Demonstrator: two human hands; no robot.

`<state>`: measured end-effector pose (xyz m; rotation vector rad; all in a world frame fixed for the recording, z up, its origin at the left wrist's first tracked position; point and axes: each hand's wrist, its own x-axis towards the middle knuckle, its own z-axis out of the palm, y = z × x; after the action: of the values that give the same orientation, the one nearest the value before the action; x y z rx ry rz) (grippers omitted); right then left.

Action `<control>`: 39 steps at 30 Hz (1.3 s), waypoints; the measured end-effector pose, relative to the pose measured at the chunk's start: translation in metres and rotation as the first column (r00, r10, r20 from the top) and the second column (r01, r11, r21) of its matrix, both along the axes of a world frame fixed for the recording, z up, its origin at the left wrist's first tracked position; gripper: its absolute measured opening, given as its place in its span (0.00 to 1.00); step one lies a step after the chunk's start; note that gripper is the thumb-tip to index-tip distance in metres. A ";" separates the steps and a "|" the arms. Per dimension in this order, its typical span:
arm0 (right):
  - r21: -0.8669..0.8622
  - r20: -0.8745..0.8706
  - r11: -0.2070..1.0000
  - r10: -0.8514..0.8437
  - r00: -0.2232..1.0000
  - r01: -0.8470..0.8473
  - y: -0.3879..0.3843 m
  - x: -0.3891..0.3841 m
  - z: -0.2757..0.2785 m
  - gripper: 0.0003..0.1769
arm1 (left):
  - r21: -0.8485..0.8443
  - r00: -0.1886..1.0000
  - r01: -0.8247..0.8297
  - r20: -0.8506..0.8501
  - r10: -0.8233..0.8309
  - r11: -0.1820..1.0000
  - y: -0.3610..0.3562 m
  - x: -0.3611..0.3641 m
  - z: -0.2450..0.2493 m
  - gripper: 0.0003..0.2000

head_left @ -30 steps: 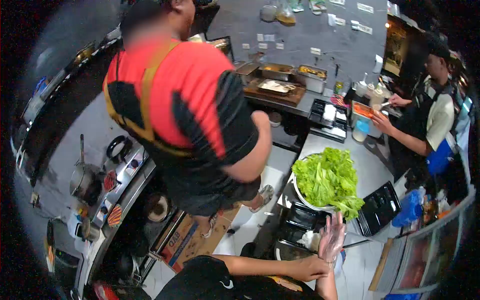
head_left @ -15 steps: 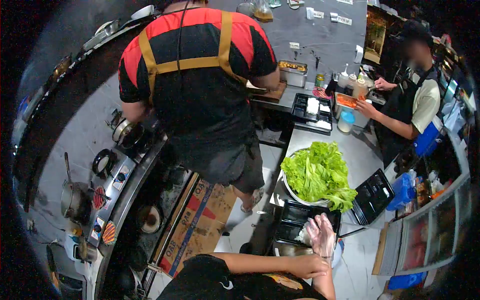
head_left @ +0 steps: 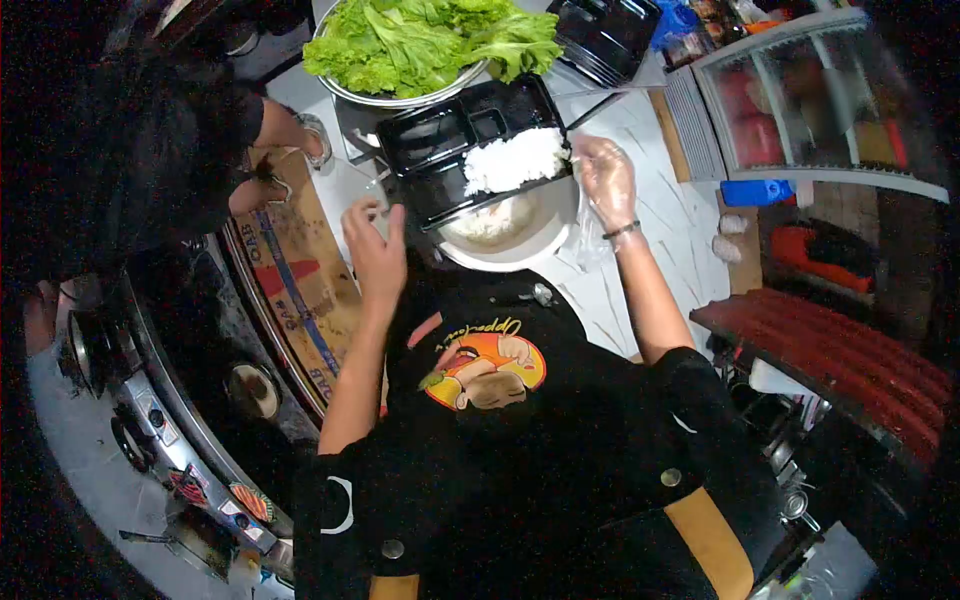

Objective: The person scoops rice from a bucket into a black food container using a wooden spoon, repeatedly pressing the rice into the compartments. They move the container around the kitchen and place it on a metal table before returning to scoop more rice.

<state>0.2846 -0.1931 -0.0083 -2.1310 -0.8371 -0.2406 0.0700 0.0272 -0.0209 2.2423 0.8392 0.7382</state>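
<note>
A black compartment tray lies in front of me, with white rice heaped in its long near compartment. Beneath its near edge stands a white tub with more rice inside. My left hand, bare, is just off the tray's left near corner, thumb and fingers apart with nothing in them. At the opposite end, my right hand wears a loose clear plastic glove. Its fingers are loosely bent right beside the rice end of the tray and hold nothing visible.
Beyond the tray sits a large bowl of green lettuce. Stacked black containers stand to its right. Another person is close on my left, near the stove. A glass-fronted cabinet is at the right.
My view has tilted down. My left hand has let go of my right wrist and moved to the tray's left side. The right hand has shifted from over the rice to the tray's right end.
</note>
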 end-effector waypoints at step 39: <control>-0.537 -0.190 0.814 0.137 0.972 -0.220 0.057 -0.034 -0.039 0.07 | -0.546 0.990 -0.140 -0.096 0.105 0.826 0.018 0.064 -0.082 0.29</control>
<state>0.2504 -0.1357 -0.0470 -2.5406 -1.1153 0.2950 0.1336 0.0452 -0.1029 1.7059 1.0772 0.4073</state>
